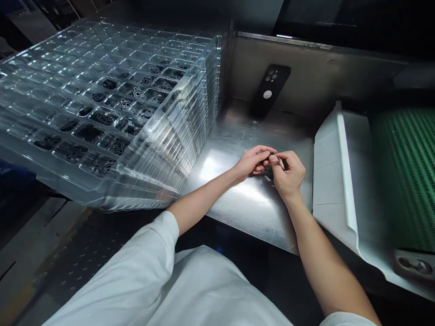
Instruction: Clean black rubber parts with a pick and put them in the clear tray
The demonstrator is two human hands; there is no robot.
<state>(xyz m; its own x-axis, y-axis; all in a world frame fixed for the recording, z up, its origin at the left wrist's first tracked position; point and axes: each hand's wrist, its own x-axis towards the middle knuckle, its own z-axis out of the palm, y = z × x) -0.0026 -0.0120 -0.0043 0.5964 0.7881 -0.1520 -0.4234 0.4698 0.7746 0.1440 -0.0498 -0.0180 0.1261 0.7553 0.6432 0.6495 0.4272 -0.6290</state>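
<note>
My left hand and my right hand meet above the steel worktop, fingertips touching. Both are closed in a pinch around a small part that I cannot make out. A thin light sliver shows between my right thumb and forefinger. To the left stands a tall stack of clear plastic trays. Several pockets of the top tray hold small black round parts.
A black phone leans against the steel back wall. A white plastic guide borders a green conveyor belt on the right. A small grey part lies at the belt's near end.
</note>
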